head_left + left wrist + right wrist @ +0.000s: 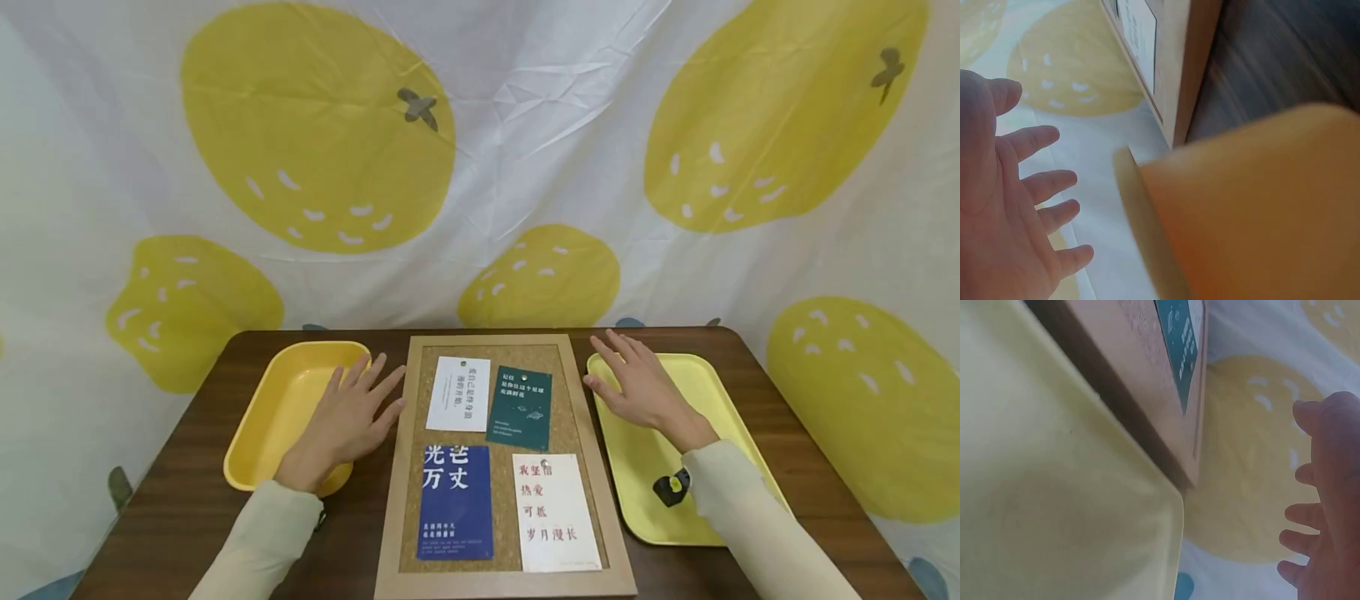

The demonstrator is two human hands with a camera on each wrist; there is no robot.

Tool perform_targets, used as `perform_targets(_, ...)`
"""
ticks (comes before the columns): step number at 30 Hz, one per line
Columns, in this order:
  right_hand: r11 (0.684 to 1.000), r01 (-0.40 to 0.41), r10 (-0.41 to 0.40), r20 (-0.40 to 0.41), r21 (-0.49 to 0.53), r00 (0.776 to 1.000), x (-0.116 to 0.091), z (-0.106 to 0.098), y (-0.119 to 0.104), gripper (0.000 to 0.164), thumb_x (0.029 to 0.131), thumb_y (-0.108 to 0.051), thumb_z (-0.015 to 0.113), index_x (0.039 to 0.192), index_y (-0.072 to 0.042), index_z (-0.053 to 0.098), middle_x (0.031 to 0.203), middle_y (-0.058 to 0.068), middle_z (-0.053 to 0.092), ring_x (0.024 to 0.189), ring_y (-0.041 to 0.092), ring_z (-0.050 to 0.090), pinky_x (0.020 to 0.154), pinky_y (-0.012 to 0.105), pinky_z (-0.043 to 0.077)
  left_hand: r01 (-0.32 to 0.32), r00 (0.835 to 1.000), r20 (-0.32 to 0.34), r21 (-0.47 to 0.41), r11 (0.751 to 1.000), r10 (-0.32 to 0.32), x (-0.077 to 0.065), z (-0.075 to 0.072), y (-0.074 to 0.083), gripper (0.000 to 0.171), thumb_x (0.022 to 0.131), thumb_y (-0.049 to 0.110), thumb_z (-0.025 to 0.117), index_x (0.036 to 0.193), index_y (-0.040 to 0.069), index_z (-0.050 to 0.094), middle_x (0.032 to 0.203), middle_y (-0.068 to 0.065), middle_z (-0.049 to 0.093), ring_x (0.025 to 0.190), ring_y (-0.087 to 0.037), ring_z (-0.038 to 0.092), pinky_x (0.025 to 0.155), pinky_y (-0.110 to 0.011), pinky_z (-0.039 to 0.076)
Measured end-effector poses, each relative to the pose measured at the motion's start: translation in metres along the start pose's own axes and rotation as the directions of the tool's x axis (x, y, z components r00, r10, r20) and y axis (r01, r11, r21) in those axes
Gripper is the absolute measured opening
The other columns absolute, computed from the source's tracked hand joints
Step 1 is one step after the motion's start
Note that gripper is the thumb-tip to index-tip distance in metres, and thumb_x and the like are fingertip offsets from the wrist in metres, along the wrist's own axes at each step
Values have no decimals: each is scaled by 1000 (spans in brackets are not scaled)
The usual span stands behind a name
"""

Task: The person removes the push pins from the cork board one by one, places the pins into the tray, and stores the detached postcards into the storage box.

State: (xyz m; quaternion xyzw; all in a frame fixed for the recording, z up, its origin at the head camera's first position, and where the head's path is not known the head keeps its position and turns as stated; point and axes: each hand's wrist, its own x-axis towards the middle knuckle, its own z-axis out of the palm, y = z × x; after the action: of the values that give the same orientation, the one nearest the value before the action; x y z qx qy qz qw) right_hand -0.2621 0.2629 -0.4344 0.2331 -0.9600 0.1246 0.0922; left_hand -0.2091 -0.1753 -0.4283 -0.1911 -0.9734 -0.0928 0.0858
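Corkboard between flat, spread hands: left hand over yellow bin, right hand over yellow tray.

You're at a staged recording setup rather than a lived-in room: a creased white cloth backdrop printed with big yellow fruit hangs at twelve o'clock behind your dark wooden table.

A dark wooden table fills the foreground, grain running across it, corners rounded. Behind it hangs a creased white cloth backdrop printed with big yellow fruit shapes (white flecks, small grey stems). Light falls soft and even, with no hard shadows anywhere.
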Motion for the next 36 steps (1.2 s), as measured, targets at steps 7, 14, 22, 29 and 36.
perform_targets(7, 999, 15, -15, 9, 43, 1000, 6, 7, -8, 69, 101, -43, 53, 156, -7, 29, 158, 23, 27, 142, 47, 27, 114, 64, 21, -39, 999, -8, -6, 999, 39, 2, 6, 12, 54, 102, 40, 49, 149, 12, 47, 157, -18, 36, 148, -39, 26, 117, -63, 19)
perform_targets(14, 997, 26, -27, 11, 68, 1000, 12, 8, -20, 72, 98, -42, 59, 155, -7, 31, 154, 23, 35, 139, 45, 32, 113, 64, 24, -58, 998, 5, -13, 998, 58, 5, 9, 20, 53, 102, 39, 48, 148, 12, 47, 157, -17, 35, 147, -38, 27, 118, -61, 19)
perform_targets(22, 994, 66, -67, 9, 84, 998, 18, 15, -31, 72, 97, -41, 62, 151, -2, 37, 146, 25, 43, 132, 43, 40, 109, 62, 32, -74, 994, 84, 3, 997, 73, 9, 21, 30, 55, 104, 44, 42, 152, 17, 42, 159, -15, 33, 148, -35, 25, 118, -60, 20)
perform_targets(29, 991, 85, -89, 31, 102, 996, 28, 19, -42, 71, 96, -44, 62, 149, -1, 41, 143, 22, 47, 127, 39, 44, 108, 59, 35, -62, 988, 140, -50, 997, 68, 12, 28, 39, 55, 103, 46, 44, 152, 21, 42, 161, -12, 30, 150, -34, 21, 120, -57, 15)
perform_targets(36, 985, 105, -111, 38, 136, 993, 36, 19, -53, 68, 96, -42, 64, 148, -3, 44, 141, 18, 49, 126, 37, 45, 106, 58, 36, -104, 981, 159, -37, 994, 108, 16, 35, 42, 56, 103, 47, 43, 152, 21, 41, 161, -13, 31, 150, -33, 24, 120, -57, 18)
